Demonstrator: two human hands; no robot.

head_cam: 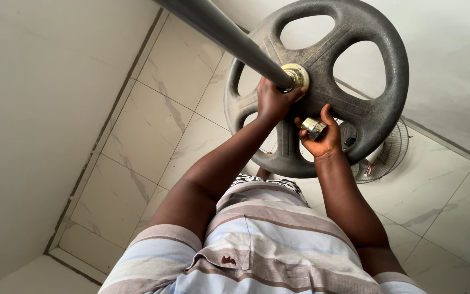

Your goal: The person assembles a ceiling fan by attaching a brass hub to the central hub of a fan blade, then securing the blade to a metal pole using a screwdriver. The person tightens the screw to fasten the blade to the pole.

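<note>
Head view, bar: a grey metal bar (pixel 229 38) runs from the top edge down to a brass-coloured collar (pixel 296 76) at the hub of a dark weight plate (pixel 354 109).
Head view, weight plate: round, with large cut-out holes, sitting on the end of the bar, held up above the tiled floor (pixel 153 130) near the wall on the left.
Left hand: the left hand (pixel 272 100) is closed around the hub just below the collar, fingers wrapped on the plate's centre and touching the bar end.
Right hand: the right hand (pixel 317 139) is curled shut on a small shiny metal nut (pixel 313 127), just beside a spoke of the plate and apart from the collar.
Floor: a fan (pixel 382 155) lies on the tiles behind the plate, near the far wall.
Clothing: a striped shirt (pixel 262 245) fills the bottom edge.
Risk, plate: with the nut off the bar and in the palm, the plate looks unsecured; if the left hand loosens, it could slide off the bar and drop to the tiles or onto the feet.
Risk, nut: small and smooth, it could slip from the fingers and roll away across the floor.
</note>
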